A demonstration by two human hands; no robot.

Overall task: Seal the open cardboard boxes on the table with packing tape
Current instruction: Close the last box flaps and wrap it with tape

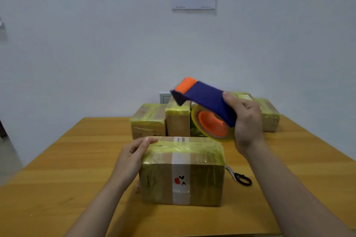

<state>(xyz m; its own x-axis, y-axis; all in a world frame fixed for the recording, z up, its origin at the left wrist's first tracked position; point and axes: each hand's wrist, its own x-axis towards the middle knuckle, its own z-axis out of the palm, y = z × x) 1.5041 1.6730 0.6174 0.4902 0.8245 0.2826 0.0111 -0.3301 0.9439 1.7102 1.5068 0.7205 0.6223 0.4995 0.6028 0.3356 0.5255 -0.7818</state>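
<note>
- Left hand (133,157) is gripping a taped brown cardboard box (183,171), likely light, stiff and slick, by its left edge on the desk (57,159).
- Right hand (247,123) is clutching a blue-and-orange tape dispenser (208,106) above that box.

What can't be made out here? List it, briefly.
All in the head view:
- Back boxes: the middle ones are partly hidden behind the dispenser and the right hand.
- Scissors: blade tips hidden by the box.
- Label on the box: print too small and blurred to read.
- Tape's free end: cannot be told.
</note>
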